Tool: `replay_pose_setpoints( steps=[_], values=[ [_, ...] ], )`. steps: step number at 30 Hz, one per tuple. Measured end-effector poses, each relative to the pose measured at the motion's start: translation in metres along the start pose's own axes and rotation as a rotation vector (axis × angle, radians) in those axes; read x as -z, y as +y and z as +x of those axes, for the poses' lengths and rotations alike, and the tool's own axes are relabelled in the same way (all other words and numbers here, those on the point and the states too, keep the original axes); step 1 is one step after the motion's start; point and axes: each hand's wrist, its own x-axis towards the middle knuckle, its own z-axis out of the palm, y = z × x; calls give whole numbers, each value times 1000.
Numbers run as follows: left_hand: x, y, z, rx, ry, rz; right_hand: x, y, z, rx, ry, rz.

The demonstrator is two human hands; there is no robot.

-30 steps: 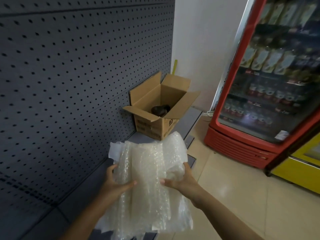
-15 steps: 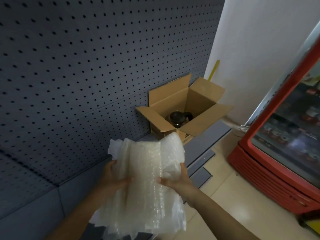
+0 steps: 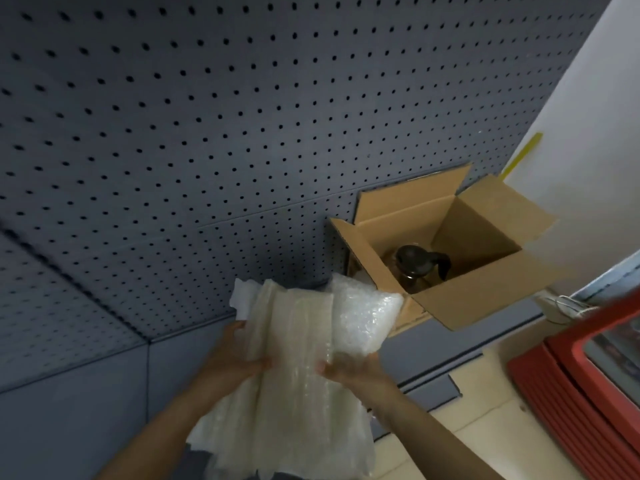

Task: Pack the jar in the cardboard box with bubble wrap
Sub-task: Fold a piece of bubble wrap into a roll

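Grey peg wall (image 3: 207, 133) behind, box (image 3: 460, 303) open, jar (image 3: 414, 263) inside. Both hands, left (image 3: 232, 362) and right (image 3: 349, 370), hold bubble wrap (image 3: 298, 341) flat, ready to pad it.

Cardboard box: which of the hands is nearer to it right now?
Right. The right hand sits just below the cardboard box; the left hand is farther left. Both grip the bubble wrap.

Cardboard box (image 3: 446, 299) nearer and larger, bubble wrap (image 3: 304, 348) closer to it, fridge mostly out of view
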Motion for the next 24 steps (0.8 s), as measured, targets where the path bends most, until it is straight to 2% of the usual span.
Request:
replay_pose_setpoints(
  steps=[3, 10, 20, 24],
  values=[
    [2, -6, 0, 64, 46, -9, 0, 2, 18, 69, -13, 25],
    [4, -24, -21, 164, 168, -98, -10, -3, 34, -28, -178, -10],
    [3, -37, -29, 251, 241, -264, -2, -30, 44, -15, -354, -109],
    [1, -42, -34, 256, 270, -288, -9, -37, 48, -12, -332, -125]
  ],
)
